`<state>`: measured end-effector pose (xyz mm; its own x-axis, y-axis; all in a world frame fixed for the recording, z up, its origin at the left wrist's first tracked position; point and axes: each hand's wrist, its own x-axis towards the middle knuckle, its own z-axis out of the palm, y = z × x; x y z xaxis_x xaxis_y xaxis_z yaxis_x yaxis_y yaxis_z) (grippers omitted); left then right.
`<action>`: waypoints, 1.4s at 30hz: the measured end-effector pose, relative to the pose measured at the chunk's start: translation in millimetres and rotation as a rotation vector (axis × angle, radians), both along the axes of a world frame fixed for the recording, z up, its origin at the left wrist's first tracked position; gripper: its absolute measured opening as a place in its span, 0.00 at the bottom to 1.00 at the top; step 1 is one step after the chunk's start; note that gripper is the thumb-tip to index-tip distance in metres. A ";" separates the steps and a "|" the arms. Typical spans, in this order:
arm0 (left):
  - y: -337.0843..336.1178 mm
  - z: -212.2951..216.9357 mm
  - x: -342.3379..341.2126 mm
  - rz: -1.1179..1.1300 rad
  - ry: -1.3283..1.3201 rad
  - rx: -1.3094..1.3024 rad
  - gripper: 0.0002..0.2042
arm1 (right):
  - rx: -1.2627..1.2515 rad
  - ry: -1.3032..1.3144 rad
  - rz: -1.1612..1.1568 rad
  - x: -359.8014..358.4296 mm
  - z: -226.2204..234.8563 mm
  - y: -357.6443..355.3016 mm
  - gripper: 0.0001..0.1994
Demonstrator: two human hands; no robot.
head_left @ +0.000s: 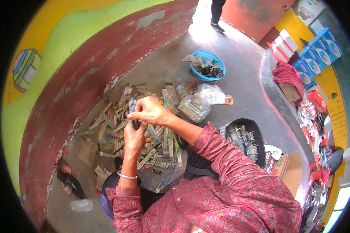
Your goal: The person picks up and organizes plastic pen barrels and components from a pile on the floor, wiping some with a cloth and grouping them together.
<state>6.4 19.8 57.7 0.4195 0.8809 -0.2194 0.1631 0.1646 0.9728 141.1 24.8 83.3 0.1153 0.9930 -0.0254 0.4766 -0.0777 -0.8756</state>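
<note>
Above a floor pile, my two hands meet with bent fingers pressed together. My left hand (pixel 133 139), lower and with a white bangle at its wrist, grips a small dark-and-grey piece (pixel 132 105) from below. Pinched fingers of my right hand (pixel 151 110) hold the same piece from the side. Its kind is too small and too covered to tell. Beneath lies a pile of long thin strips and scraps (pixel 168 141). Just beyond my right forearm are a clear plastic bag with things inside (pixel 194 108) and a whitish bag (pixel 210 93).
A blue basket (pixel 197 55) holding dark pieces stands farther off. To my right are a black container (pixel 260 134) of metal parts and a cardboard box (pixel 293 171). A red-brown wall (pixel 66 101) curves along the left. Another person's leg (pixel 217 13) shows at the doorway.
</note>
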 end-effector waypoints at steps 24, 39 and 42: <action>2.1 15.0 -13.0 -0.202 -0.429 -0.387 0.10 | -0.229 0.688 0.018 12.7 -7.9 -1.5 0.05; 9.7 0.4 -15.4 -0.025 -0.621 -0.605 0.09 | -0.138 0.781 -0.010 31.8 6.6 -3.0 0.05; 10.3 1.3 -15.8 -0.022 -0.696 -0.623 0.08 | 0.046 0.843 -0.121 44.7 17.4 -5.4 0.04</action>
